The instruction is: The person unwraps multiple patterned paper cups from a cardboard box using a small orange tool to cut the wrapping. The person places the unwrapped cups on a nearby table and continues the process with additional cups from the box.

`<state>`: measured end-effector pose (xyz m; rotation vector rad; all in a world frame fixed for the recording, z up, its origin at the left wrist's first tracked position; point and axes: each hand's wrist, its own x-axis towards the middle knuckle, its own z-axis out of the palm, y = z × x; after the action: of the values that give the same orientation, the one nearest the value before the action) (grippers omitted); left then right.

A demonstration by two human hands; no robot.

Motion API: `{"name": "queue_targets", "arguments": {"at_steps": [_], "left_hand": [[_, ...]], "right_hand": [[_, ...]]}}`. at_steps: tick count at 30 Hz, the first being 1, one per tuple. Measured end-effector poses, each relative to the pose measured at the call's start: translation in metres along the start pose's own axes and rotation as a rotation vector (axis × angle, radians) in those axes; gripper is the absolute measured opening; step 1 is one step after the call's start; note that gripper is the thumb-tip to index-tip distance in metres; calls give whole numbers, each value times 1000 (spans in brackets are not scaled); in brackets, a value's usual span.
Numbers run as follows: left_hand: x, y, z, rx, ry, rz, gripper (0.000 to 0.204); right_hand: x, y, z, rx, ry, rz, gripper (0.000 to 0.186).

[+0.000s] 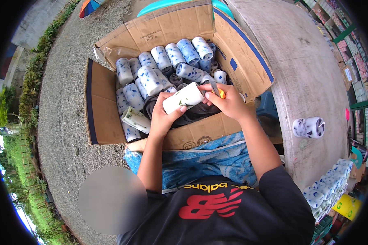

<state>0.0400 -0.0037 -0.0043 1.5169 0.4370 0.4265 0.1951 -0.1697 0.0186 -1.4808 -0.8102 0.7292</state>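
I see my left hand wrapped around a white candle with green bits. The fingers are closed tight on it. The candle lies on its side, held up in the air just above the open cardboard box.

My right hand is closed around a small knife with an orange handle. The knife touches the right end of the candle.

I think the knife could slip. The blade sits very close to the fingers of my left hand, so a slip could cut them. The candle looks smooth, so it could slide out of my grip and drop onto the others in the box. A hard push could chip the wax.

The box is brown with dark blue stripes on its flaps. It is full of white candles with blue spots, some standing, some lying down. One more greenish candle lies at the left of the box. A clear plastic bag sticks out at the back corner.

On the round grey tabletop at my right stands one candle with dark spots, well apart from the box. More blue-spotted candles sit in a row lower down. A yellow sign is beside them. A blue cloth lies over my lap.
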Motion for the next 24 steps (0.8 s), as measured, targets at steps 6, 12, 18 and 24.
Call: {"name": "queue_targets", "arguments": {"at_steps": [6, 12, 18, 24], "left_hand": [[-3, -2, -6, -18, -220, -71, 39], [-2, 2, -10, -362, -299, -279, 63], [-3, 8, 1, -222, -415, -45, 67], [-2, 4, -5, -156, -445, -81, 70]], "right_hand": [[3, -3, -9, -80, -31, -22, 19], [3, -2, -7, -119, -30, 26, 19], [2, -17, -4, -98, -7, -36, 19], [2, -17, 3, -37, -35, -42, 18]]}}
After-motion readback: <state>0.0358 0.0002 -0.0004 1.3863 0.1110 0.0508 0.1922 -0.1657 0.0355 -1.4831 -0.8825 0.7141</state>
